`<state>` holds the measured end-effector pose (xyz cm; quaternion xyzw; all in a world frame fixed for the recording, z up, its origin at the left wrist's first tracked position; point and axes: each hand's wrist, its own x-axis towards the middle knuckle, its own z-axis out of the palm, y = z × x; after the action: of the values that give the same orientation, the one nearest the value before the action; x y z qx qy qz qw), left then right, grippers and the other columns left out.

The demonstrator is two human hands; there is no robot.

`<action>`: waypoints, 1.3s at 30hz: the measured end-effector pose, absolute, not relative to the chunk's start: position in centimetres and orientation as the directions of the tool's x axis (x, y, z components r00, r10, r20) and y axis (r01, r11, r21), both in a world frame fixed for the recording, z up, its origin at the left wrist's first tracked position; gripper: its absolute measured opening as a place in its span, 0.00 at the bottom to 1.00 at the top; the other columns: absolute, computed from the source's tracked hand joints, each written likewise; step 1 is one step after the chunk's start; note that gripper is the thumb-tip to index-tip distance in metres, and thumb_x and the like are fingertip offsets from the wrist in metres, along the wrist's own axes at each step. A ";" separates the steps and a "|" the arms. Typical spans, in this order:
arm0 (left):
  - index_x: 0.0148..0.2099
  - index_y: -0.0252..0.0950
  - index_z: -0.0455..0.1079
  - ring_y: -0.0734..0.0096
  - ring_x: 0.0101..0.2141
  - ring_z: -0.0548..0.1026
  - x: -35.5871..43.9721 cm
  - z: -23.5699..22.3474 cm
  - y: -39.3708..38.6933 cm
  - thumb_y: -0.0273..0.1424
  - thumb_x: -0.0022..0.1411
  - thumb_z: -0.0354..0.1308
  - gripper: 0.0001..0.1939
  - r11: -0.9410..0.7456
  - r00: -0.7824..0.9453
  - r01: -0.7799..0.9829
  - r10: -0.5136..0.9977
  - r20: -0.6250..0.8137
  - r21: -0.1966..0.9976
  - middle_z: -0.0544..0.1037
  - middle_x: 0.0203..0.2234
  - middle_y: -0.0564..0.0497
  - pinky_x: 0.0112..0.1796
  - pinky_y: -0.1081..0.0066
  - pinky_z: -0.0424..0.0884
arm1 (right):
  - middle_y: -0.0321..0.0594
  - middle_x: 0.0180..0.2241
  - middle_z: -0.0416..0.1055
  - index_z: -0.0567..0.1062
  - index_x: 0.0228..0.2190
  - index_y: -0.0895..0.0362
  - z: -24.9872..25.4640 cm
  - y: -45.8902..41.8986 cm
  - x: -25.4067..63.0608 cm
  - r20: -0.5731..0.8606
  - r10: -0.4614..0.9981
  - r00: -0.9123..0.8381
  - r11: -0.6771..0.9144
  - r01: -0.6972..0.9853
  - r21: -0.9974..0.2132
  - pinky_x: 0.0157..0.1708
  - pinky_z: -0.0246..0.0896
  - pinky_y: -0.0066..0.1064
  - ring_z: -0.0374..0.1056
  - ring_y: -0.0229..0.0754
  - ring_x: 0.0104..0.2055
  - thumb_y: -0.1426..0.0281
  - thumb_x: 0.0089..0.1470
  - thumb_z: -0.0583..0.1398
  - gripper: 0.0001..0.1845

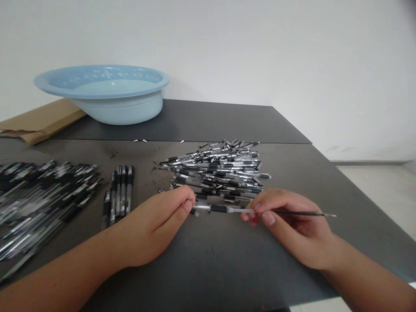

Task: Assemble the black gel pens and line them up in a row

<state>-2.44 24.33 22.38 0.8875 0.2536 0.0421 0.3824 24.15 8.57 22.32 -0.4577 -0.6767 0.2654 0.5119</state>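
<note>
My left hand (pixel 160 225) is closed around one end of a clear pen barrel (pixel 219 209) with a black rubber grip, its fingers wrapped over that end. In my right hand (pixel 300 236), thumb and fingers pinch a thin ink refill (pixel 300 213) with black ink. The refill lies in line with the barrel, its pale end at the barrel's opening and its tip pointing right. How far it sits inside the barrel I cannot tell. Just beyond my hands spreads a pile of pen barrels (pixel 224 167) with black grips.
Left of my left hand, several capped pens (pixel 122 190) lie side by side. A larger heap of pens (pixel 48 199) covers the far left. Behind stand a light blue basin (pixel 123 108) and a brown paper packet (pixel 42 119). Small pen tips (pixel 144 140) lie near the seam of the dark table (pixel 221 264).
</note>
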 end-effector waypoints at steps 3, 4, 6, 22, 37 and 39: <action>0.41 0.40 0.65 0.66 0.33 0.72 -2.5 22.4 24.2 0.43 0.79 0.41 0.19 -0.568 0.875 0.407 0.468 -0.127 0.716 0.74 0.31 0.54 0.35 0.67 0.63 | 0.41 0.41 0.81 0.79 0.48 0.50 21.9 8.4 24.1 0.420 0.904 -0.081 0.417 0.383 -0.825 0.45 0.77 0.37 0.79 0.44 0.44 0.80 0.65 0.61 0.15; 0.41 0.40 0.66 0.67 0.33 0.71 -2.6 22.4 24.2 0.43 0.79 0.41 0.18 -0.556 0.879 0.401 0.458 -0.134 0.728 0.74 0.32 0.54 0.35 0.67 0.64 | 0.41 0.44 0.80 0.77 0.51 0.48 21.6 8.4 24.0 0.391 0.916 -0.093 0.396 0.378 -0.837 0.47 0.77 0.37 0.79 0.44 0.46 0.79 0.65 0.63 0.17; 0.41 0.40 0.66 0.67 0.33 0.71 -2.6 22.0 24.1 0.44 0.79 0.43 0.19 -0.496 0.877 0.388 0.459 -0.145 0.777 0.73 0.32 0.54 0.36 0.67 0.64 | 0.42 0.49 0.77 0.69 0.61 0.45 20.9 8.4 23.8 0.311 0.943 -0.115 0.332 0.350 -0.876 0.49 0.76 0.38 0.77 0.45 0.50 0.74 0.63 0.67 0.29; 0.39 0.39 0.63 0.74 0.26 0.63 -1.7 18.1 25.6 0.56 0.73 0.53 0.24 0.197 0.795 -0.063 0.602 -0.070 0.978 0.60 0.27 0.58 0.30 0.70 0.64 | 0.49 0.50 0.77 0.78 0.54 0.55 20.9 13.5 23.6 0.247 0.944 -0.219 0.295 0.897 -0.329 0.54 0.69 0.47 0.72 0.51 0.52 0.73 0.69 0.57 0.16; 0.39 0.39 0.60 0.69 0.29 0.65 -2.0 18.7 25.5 0.53 0.77 0.43 0.23 -0.039 0.787 0.072 0.615 -0.033 0.997 0.66 0.27 0.56 0.35 0.66 0.63 | 0.46 0.41 0.77 0.78 0.41 0.56 21.5 17.4 22.3 -0.012 0.950 -0.311 0.312 0.950 0.021 0.44 0.67 0.36 0.74 0.49 0.45 0.74 0.68 0.58 0.08; 0.38 0.39 0.60 0.69 0.29 0.65 -2.0 18.7 25.5 0.52 0.78 0.43 0.23 -0.043 0.788 0.060 0.616 -0.021 0.997 0.66 0.27 0.56 0.36 0.66 0.63 | 0.46 0.42 0.76 0.77 0.43 0.56 21.6 17.4 22.2 -0.007 0.950 -0.311 0.311 0.950 0.021 0.44 0.67 0.36 0.74 0.49 0.45 0.74 0.68 0.58 0.07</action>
<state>-2.03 25.53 18.69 0.6897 0.2449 0.2147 0.6467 22.18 17.39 21.57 -0.5870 -0.8095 -0.0066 -0.0091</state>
